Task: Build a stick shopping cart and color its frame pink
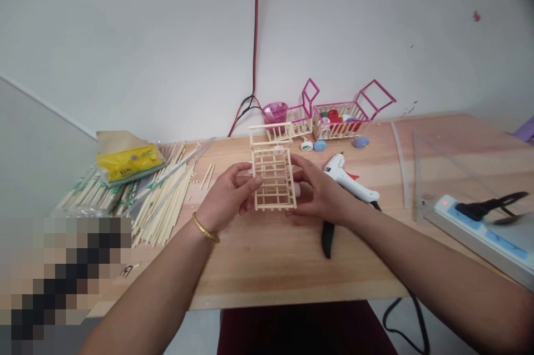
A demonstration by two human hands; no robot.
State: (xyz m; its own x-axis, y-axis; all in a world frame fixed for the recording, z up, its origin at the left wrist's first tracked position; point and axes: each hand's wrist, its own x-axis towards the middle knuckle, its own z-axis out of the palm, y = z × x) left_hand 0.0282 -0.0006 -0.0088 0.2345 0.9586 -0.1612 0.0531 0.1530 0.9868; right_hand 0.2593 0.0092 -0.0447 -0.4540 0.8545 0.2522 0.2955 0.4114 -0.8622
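As the left hand (234, 192) and right hand (319, 191) hold the cart (274, 181) mid-frame, it could crack. Hard squeezing would do it.

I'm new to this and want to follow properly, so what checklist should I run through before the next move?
1. Small unpainted wooden-stick cart held on both sides: ok, by the left hand and right hand.
2. White glue gun with orange-red trigger resting on the table: ok.
3. Glue gun hot: cannot tell.
4. Long white power strip with blue sockets showing power: ok, its red light glows.
5. Curved black handle fully in sight: not ok, its upper end is hidden.
6. Loose pale wooden sticks on the table: ok, left of the hands.
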